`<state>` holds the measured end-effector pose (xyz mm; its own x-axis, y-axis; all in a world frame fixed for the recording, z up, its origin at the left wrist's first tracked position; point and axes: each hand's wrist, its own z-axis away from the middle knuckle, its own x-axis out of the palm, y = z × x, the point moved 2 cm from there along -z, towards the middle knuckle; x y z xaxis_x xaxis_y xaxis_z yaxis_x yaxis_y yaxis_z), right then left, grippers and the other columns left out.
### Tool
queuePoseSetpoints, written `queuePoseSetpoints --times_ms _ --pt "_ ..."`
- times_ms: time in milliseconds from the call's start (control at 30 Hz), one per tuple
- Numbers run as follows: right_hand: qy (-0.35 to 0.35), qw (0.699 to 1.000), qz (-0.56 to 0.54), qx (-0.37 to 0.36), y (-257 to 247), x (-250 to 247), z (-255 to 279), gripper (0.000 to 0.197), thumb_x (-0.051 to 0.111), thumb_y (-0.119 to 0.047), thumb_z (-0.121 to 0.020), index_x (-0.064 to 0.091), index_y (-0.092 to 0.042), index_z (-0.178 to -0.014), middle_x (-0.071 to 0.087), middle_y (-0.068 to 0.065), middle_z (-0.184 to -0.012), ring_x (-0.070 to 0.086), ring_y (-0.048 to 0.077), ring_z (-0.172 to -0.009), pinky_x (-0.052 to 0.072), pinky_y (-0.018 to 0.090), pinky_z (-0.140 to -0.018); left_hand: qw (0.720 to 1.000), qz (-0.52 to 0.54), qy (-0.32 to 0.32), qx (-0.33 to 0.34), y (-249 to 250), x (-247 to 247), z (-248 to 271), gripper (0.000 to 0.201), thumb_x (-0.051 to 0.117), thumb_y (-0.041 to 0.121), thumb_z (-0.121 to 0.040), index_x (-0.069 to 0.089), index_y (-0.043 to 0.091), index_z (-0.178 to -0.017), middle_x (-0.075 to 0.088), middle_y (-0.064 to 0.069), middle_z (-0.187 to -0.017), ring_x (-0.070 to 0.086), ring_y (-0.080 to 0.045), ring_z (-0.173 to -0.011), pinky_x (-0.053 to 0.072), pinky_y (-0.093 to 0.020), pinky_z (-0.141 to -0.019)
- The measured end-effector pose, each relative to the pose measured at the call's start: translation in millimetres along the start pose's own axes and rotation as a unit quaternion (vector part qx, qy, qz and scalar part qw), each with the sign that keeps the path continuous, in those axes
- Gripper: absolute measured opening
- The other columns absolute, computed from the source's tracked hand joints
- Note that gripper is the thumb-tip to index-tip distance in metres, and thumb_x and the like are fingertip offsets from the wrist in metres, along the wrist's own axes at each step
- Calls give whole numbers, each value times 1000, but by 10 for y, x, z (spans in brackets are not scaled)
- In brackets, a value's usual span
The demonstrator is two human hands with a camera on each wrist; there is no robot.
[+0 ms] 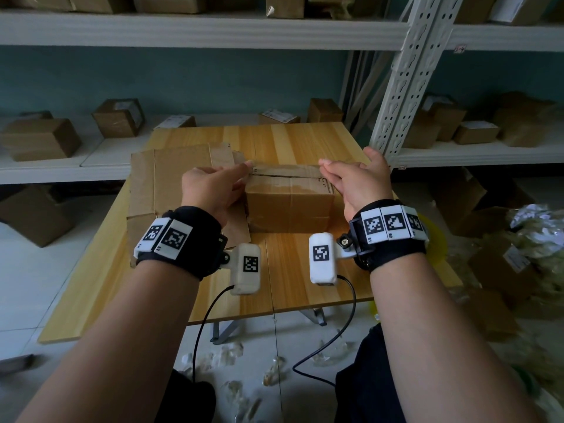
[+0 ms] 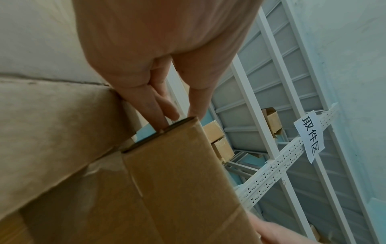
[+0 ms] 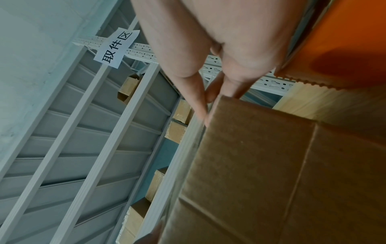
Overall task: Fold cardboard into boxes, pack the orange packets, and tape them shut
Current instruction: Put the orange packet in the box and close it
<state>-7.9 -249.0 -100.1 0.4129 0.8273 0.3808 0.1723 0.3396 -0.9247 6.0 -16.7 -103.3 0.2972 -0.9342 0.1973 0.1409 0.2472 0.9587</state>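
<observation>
- Box [image 1: 289, 199]: 1 small brown cardboard carton, the landmark for all entries; it stands near the middle of the tabletop [image 1: 305, 141], top flaps folded in with a dark seam open between them. Contents hidden; whether an orange packet is inside cannot be told.
- Left hand [image 1: 210, 190]: at the box's left end, fingers nearly straight, tips on the top flap edge at the left corner; pressing, nothing gripped.
- Right hand [image 1: 355, 181]: at the box's right end, fingers extended, tips at the top right corner; likewise pressing, nothing gripped.
- Flat cardboard [image 1: 171, 178]: unfolded blanks lying left of the box, partly under the left hand.
- Orange packet [image 3: 342, 41]: orange surface with a serrated edge, just right of the box in the right wrist view.
- Handling, judged: light, stiff at walls and creases, springy at the flaps; glossy old tape strips look slick. Best held at the 2 end corners, flaps pinned down.
- Shelves [image 1: 213, 29]: behind the box, holding many closed cartons.
- Paper sign [image 2: 309, 137]: on the rack upright, beyond the box.
</observation>
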Motion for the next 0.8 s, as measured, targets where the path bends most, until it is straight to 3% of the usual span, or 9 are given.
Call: queuePoseSetpoints --times_ms 67,200,333,400,500,633,733,800 --pt "1 1000 3 -2 3 5 4 100 78 14 -82 23 -11 -163 67 12 -95 80 22 -94 62 42 -96 1000 -3 1 1 -3 5 9 41 93 21 -81 63 12 -107 77 -9 -106 79 -19 -94 66 -31 -82" --pt "5 1000 -1 -2 8 6 7 100 78 15 -82 24 -11 -162 66 11 -96 79 22 -95 62 42 -96 1000 11 7 -10 -12 -17 -26 46 90 22 -85 63 9 -120 77 -10 -109 79 -17 -93 65 -25 -74" --pt "3 1000 0 -9 -2 14 25 101 78 13 -83 22 -12 -163 65 10 -96 79 22 -93 62 43 -97 999 29 7 -33 -24 -25 -42 33 78 18 -96 62 8 -123 76 -6 -98 75 -10 -77 61 -20 -64" --pt "5 1000 -2 -11 -8 12 32 101 77 13 -84 20 -12 -164 65 8 -95 80 21 -92 62 43 -97 999 19 3 -39 -34 -34 -38 29 74 18 -99 63 8 -124 77 -8 -105 75 -11 -82 61 -20 -63" --pt "6 1000 -3 -10 -8 12 35 102 77 14 -84 19 -13 -164 66 10 -96 80 21 -91 62 42 -97 999 -28 -3 -28 -69 -41 -41 24 73 20 -100 69 5 -119 78 -11 -108 76 -15 -88 64 -23 -69" --pt "10 1000 1 -12 10 15 37 106 79 12 -83 17 -14 -165 70 15 -101 80 20 -90 62 43 -97 994 -105 -7 7 -131 -9 -21 20 72 26 -101 74 7 -105 80 -11 -103 77 -25 -100 65 -39 -89" --pt "17 1000 5 -25 40 12 25 109 80 10 -83 15 -15 -166 70 19 -109 80 20 -89 61 43 -98 991 -133 -10 16 -148 5 -23 17 73 29 -100 76 12 -99 80 -8 -99 77 -23 -97 64 -42 -92" --pt "21 999 9 -28 58 11 21 109 80 9 -83 15 -16 -166 70 15 -101 80 19 -89 61 44 -99 988 -152 -10 23 -143 6 -34 20 76 32 -98 78 13 -96 81 -8 -95 77 -24 -95 64 -45 -91"
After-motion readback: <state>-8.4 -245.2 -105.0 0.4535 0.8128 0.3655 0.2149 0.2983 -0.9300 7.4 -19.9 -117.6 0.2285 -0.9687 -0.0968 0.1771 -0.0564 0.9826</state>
